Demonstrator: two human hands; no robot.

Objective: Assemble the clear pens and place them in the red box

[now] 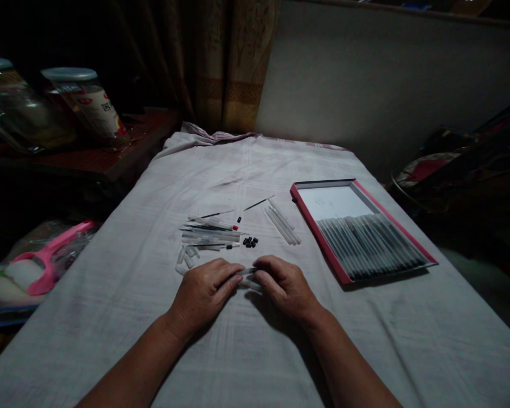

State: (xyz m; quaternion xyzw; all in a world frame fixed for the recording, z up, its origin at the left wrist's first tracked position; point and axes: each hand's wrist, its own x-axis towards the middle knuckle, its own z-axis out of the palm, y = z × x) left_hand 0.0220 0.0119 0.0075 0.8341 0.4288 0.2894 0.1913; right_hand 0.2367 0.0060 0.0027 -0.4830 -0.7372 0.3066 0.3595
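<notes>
Bare forearms (140,351) reach from the bottom edge over the cloth-covered counter (238,362). The left hand (206,286) and the right hand (287,286) face each other with thumbs and fingers pinched, gripping a slim pen piece (250,271) between them, one end in each, just above the cloth. A clear piece (252,285) shows just below it; whether that is held too, I cannot tell. The step looks like fitting parts end to end, though pulling them apart would look much the same. Either way, the next move calls for both ends in line and a light pinch, since such thin plastic could bend.

To the right lies a shallow red-edged box (322,238), its near part filled with a close row of pens (365,249), its far part showing a white bottom (325,200). Beyond the hands are a pile of thin tubes and refills (212,233), a cluster of black caps (250,242), one red cap (235,228) and some clear caps (188,258); more clear tubes (281,222) lie near the box. Off to the left stands a lidded jar (96,110), its contents too dark to tell.
</notes>
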